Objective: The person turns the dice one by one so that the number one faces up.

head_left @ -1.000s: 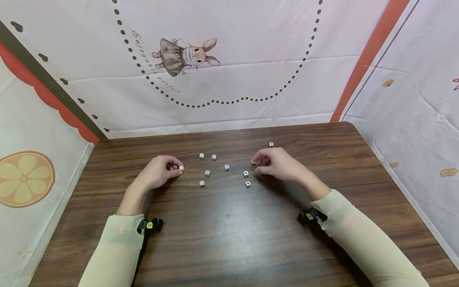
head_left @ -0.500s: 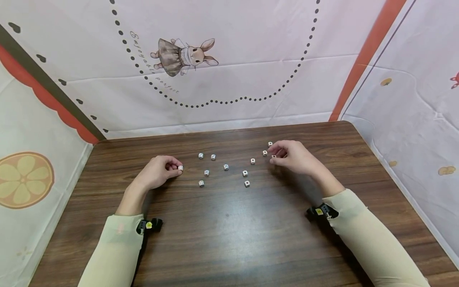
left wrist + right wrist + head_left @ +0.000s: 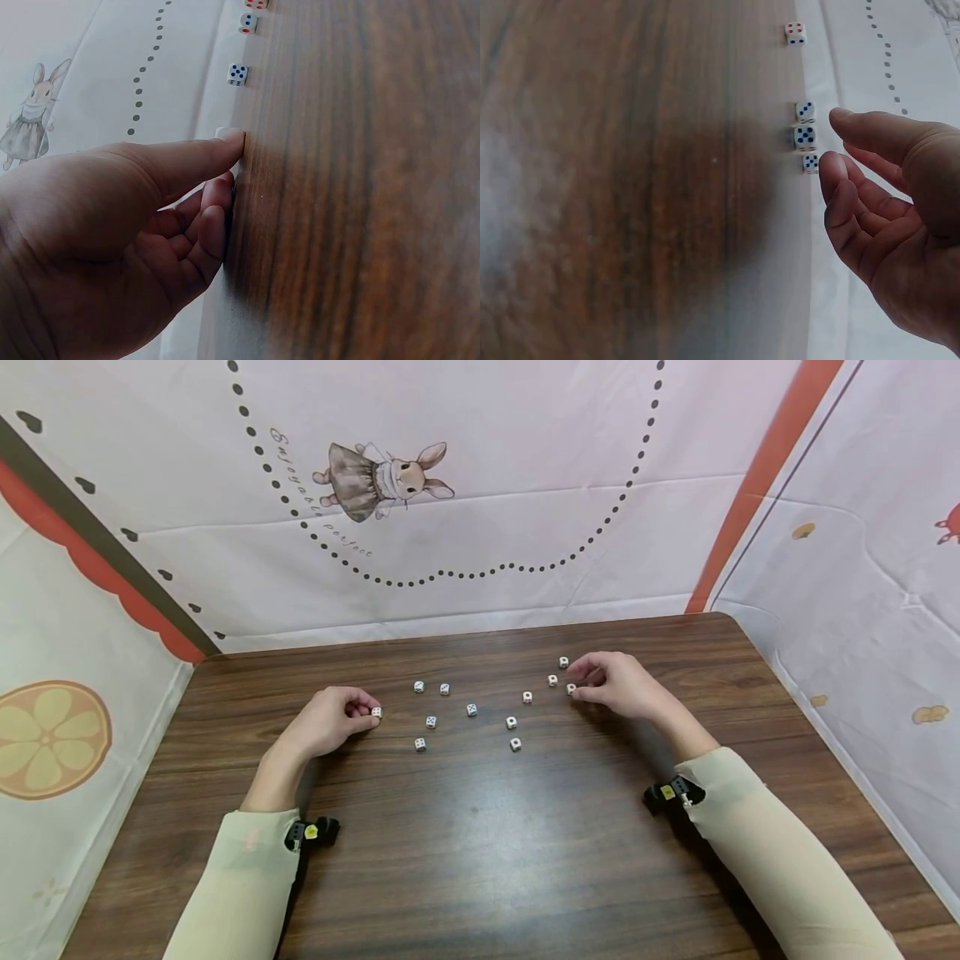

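Observation:
My left hand (image 3: 324,724) pinches a small white die (image 3: 377,712) between thumb and fingers, low at the tabletop on the left. In the left wrist view the thumb of that hand (image 3: 142,217) hides most of this die. On the right, a die (image 3: 571,690) showing one pip lies by the thumb tip of my right hand (image 3: 618,683). The right wrist view shows the right hand (image 3: 900,217) with thumb and fingertips parted, and a die (image 3: 805,137) just beyond the gap. Two more dice, a near one (image 3: 552,680) and a far one (image 3: 563,662), sit beside its fingertips.
Toward the right stand three dice showing one pip, including a middle die (image 3: 512,722). Several dice with more pips, such as a die (image 3: 472,710), lie left of centre. The brown wooden table (image 3: 450,860) meets a patterned cloth wall (image 3: 525,527) at its back edge.
My right hand has moved right and back from the row with a die, and its fingers have parted from it there. The left hand keeps its place and its die.

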`<state>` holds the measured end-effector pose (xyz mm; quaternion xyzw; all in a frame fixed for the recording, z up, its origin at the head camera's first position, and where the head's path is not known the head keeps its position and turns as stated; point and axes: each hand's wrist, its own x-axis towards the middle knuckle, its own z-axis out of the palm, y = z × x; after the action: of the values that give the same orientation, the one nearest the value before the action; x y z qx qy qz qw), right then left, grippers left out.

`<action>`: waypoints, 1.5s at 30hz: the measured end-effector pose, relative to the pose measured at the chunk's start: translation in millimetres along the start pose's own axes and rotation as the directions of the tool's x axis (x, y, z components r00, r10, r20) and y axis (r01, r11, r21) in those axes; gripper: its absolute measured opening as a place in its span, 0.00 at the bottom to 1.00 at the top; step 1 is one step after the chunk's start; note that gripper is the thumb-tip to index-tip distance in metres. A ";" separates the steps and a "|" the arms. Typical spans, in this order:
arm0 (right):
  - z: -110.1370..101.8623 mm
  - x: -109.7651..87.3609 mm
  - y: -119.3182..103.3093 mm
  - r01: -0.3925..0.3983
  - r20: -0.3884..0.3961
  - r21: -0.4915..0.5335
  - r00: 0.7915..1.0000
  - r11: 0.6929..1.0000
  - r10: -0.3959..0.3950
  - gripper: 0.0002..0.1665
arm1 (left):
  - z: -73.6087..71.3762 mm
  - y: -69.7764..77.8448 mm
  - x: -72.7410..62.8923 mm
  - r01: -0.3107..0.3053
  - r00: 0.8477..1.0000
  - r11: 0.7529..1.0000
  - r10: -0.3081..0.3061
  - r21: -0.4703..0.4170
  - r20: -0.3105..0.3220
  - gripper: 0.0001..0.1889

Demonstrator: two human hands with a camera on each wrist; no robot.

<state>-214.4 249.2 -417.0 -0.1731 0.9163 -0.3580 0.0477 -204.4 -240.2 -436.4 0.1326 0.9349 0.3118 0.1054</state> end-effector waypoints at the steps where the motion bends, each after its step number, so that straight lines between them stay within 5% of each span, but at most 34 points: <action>1: 0.6 1.3 1.3 -0.003 0.005 0.000 1.000 1.000 0.003 0.19 | 0.0 -0.1 0.0 -0.001 1.000 1.000 0.001 0.001 -0.001 0.07; 45: 4.4 4.5 11.3 -0.010 0.095 -0.053 0.995 0.999 0.015 0.07 | 1.8 1.1 -0.7 -0.003 1.000 1.000 0.003 0.000 -0.013 0.06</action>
<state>-220.9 252.6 -427.7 -0.1855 0.9232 -0.3247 0.0889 -203.1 -238.6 -437.1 0.1319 0.9354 0.3129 0.0987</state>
